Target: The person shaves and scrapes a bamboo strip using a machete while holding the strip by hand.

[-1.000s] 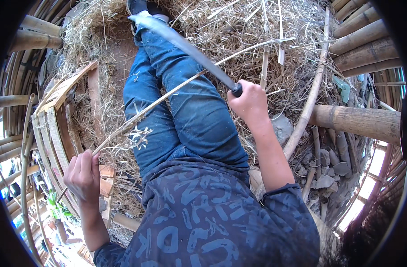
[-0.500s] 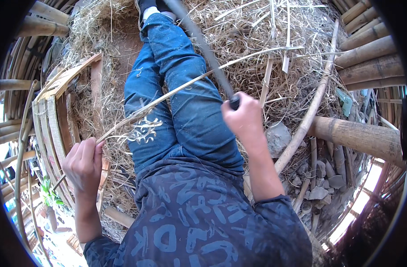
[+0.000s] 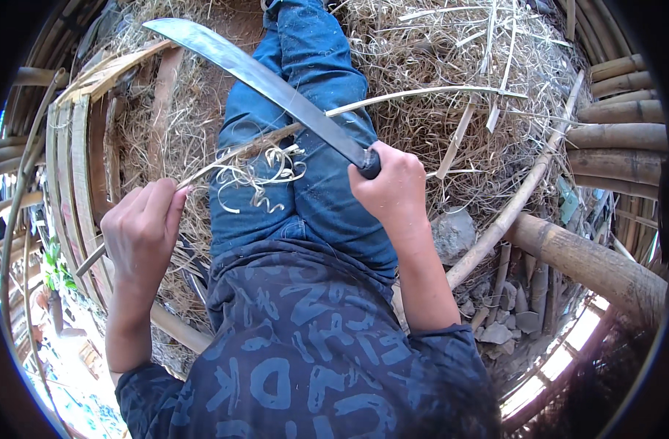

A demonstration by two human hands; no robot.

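My right hand (image 3: 390,181) is closed round the dark handle of a machete (image 3: 265,82). Its long, slightly curved blade reaches up and to the left, crossing above a bamboo strip (image 3: 415,94). The near end of this long, pale strip is gripped in my left hand (image 3: 140,223), and a short piece of it sticks out behind the fist. From there the strip slants over my thighs to the right. Thin curled shavings (image 3: 265,175) hang along its middle, over my blue jeans (image 3: 305,197). Whether the blade touches the strip, I cannot tell.
Shavings (image 3: 437,66) cover the ground around my legs. At the left stands a slatted wooden crate (image 3: 75,168). A bamboo pole (image 3: 514,194) and a thick bamboo beam (image 3: 591,256) lie at the right, near grey stones (image 3: 451,234). Bamboo walls (image 3: 623,139) enclose the place.
The machete blade has swung from pointing away, up the picture, to slanting left across the strip. My left hand still grips the strip's near end. The curls on the strip look larger.
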